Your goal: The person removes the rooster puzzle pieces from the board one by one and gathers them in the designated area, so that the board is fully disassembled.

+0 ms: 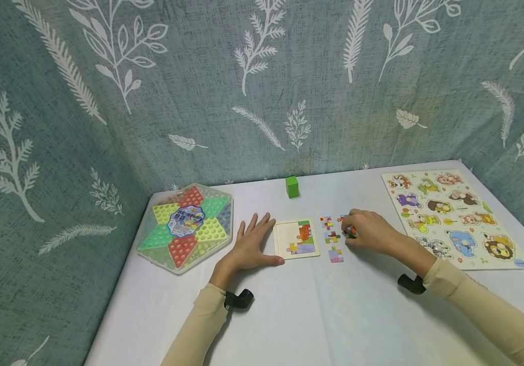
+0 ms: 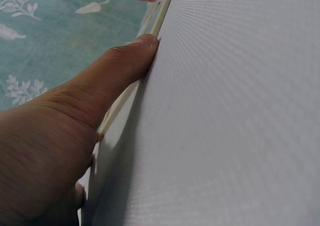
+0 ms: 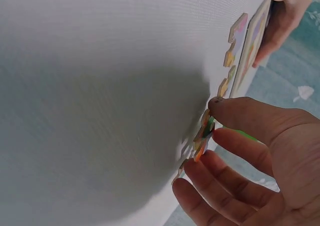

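Note:
A small square jigsaw tray (image 1: 286, 236) lies on the white table with several pieces fitted along its right and lower parts. My left hand (image 1: 250, 249) rests at its left edge, fingers spread and thumb by the near corner. To the tray's right lie loose jigsaw pieces, including a purple one (image 1: 336, 255) and a yellow and green one (image 1: 333, 237). Over the right-hand ones, my right hand (image 1: 370, 233) pinches a colourful jigsaw piece (image 3: 206, 131) between thumb and fingers, tilted close to the table. Its fingers partly cover another piece (image 1: 341, 218).
A hexagonal box with a star-patterned board (image 1: 216, 231) stands on the left. At the back is a green block (image 1: 292, 187). A large animal puzzle board (image 1: 454, 234) lies on the right, near my right forearm. Patterned cloth (image 1: 271, 101) hangs behind the table.

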`<state>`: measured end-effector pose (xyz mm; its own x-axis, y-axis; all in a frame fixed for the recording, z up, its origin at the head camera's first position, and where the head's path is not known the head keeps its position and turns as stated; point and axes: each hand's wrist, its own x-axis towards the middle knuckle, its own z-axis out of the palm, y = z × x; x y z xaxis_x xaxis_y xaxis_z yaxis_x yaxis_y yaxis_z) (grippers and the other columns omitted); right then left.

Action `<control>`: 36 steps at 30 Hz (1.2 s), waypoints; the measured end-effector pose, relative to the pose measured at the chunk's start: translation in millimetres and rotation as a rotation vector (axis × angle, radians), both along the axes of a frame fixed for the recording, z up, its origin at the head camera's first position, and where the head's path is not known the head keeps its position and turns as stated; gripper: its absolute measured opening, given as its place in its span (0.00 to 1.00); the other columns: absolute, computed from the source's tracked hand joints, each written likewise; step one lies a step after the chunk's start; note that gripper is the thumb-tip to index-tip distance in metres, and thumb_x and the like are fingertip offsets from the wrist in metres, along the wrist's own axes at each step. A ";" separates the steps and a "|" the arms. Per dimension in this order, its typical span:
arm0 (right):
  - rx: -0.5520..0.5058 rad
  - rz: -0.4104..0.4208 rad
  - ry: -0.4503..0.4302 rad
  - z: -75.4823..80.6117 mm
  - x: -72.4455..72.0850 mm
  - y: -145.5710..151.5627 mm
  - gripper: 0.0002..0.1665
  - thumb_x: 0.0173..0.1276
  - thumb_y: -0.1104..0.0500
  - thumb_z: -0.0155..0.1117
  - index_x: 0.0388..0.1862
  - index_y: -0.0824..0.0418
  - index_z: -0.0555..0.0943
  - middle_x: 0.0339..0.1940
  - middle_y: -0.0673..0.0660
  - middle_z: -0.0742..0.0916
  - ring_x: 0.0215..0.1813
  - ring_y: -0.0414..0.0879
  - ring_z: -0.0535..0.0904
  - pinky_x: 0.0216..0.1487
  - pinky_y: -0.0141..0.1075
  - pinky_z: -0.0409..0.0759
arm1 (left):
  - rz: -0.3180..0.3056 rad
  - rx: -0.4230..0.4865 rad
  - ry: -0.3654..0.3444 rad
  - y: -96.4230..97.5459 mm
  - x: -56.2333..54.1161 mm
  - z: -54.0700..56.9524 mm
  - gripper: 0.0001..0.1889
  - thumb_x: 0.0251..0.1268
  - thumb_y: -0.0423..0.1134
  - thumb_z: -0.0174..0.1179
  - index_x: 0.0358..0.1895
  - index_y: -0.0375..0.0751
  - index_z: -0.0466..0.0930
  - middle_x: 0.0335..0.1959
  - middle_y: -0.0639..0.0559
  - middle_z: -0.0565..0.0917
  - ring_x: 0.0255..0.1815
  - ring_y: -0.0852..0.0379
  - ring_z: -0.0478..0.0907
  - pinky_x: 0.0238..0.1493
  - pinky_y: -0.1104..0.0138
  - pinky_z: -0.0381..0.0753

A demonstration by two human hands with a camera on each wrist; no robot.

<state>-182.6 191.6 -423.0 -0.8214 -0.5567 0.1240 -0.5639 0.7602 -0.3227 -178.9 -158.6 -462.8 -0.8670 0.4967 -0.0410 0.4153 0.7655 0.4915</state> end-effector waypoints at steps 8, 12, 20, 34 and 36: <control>-0.007 -0.007 -0.002 0.3 0.2 -0.7 0.12 0.53 0.59 0.80 0.36 0.59 0.87 0.31 0.51 0.80 0.27 0.41 0.70 0.29 0.38 0.72 | 0.009 -0.017 0.017 -0.9 -0.9 -0.5 0.59 0.48 0.67 0.72 0.81 0.48 0.52 0.82 0.51 0.46 0.81 0.45 0.32 0.74 0.44 0.27; -0.012 -0.015 0.007 -0.5 -0.2 0.8 0.11 0.53 0.59 0.80 0.34 0.58 0.87 0.30 0.50 0.80 0.28 0.41 0.70 0.30 0.38 0.72 | 0.006 -0.009 0.018 -0.2 -1.1 0.6 0.59 0.48 0.67 0.72 0.81 0.48 0.52 0.82 0.50 0.46 0.81 0.44 0.33 0.74 0.43 0.27; -0.031 -0.023 0.007 0.8 1.1 1.5 0.13 0.54 0.59 0.80 0.38 0.60 0.88 0.35 0.53 0.82 0.29 0.42 0.73 0.31 0.39 0.74 | 0.009 -0.023 0.012 1.0 -1.3 -1.3 0.59 0.49 0.67 0.72 0.81 0.48 0.51 0.82 0.52 0.45 0.81 0.45 0.32 0.74 0.44 0.27; -0.056 0.042 0.024 8.4 2.6 -16.5 0.11 0.56 0.61 0.76 0.38 0.60 0.88 0.35 0.53 0.84 0.32 0.43 0.75 0.35 0.41 0.75 | 0.008 -0.011 0.002 1.8 -0.6 -0.1 0.59 0.48 0.67 0.72 0.81 0.48 0.52 0.82 0.51 0.46 0.81 0.45 0.33 0.74 0.43 0.27; -0.056 0.051 0.011 10.2 3.0 -23.5 0.12 0.56 0.60 0.76 0.39 0.60 0.88 0.37 0.53 0.84 0.34 0.45 0.78 0.36 0.42 0.77 | 0.005 -0.008 0.004 1.9 -0.7 -0.5 0.59 0.49 0.67 0.72 0.81 0.47 0.52 0.82 0.50 0.46 0.81 0.44 0.33 0.74 0.43 0.27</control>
<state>-179.6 168.1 -412.7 -0.7908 -0.5894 0.1648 -0.6049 0.7115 -0.3576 -179.7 -156.7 -463.2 -0.8696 0.4920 -0.0416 0.4134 0.7715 0.4837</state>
